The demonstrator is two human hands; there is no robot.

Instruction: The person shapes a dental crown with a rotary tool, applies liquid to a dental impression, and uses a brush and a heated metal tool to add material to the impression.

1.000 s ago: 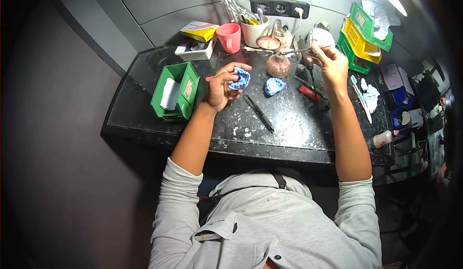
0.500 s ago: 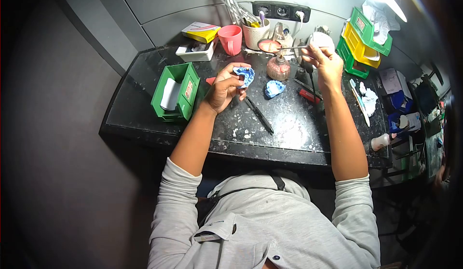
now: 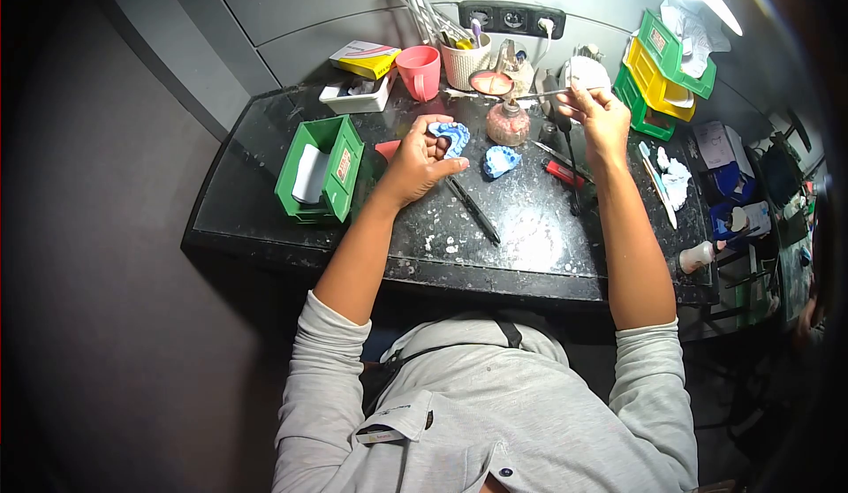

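My left hand (image 3: 420,159) holds a blue dental cast (image 3: 452,139) at its edge, the arch of teeth facing up and the thumb apart from it. Pinched in my right hand (image 3: 597,115) is a thin metal wax tool (image 3: 541,94), pointing left. Its tip is just above the wick of a glass spirit burner (image 3: 508,125) with pink contents; I cannot make out a flame. Behind the tip is a round dish of pink wax (image 3: 491,82). A second blue cast (image 3: 502,162) lies on the dark bench between my hands.
A green bin (image 3: 320,170) stands left; a pink mug (image 3: 419,73) and white tool pot (image 3: 466,62) stand behind. A black pen-like tool (image 3: 473,210), red-handled tool (image 3: 564,173) and toothbrush (image 3: 658,185) lie on the bench (image 3: 397,244). Stacked bins (image 3: 658,78) are at right.
The wax tool's tip has moved down from beside the pink wax dish to the burner's wick. My left thumb has shifted off the cast, which has turned slightly.
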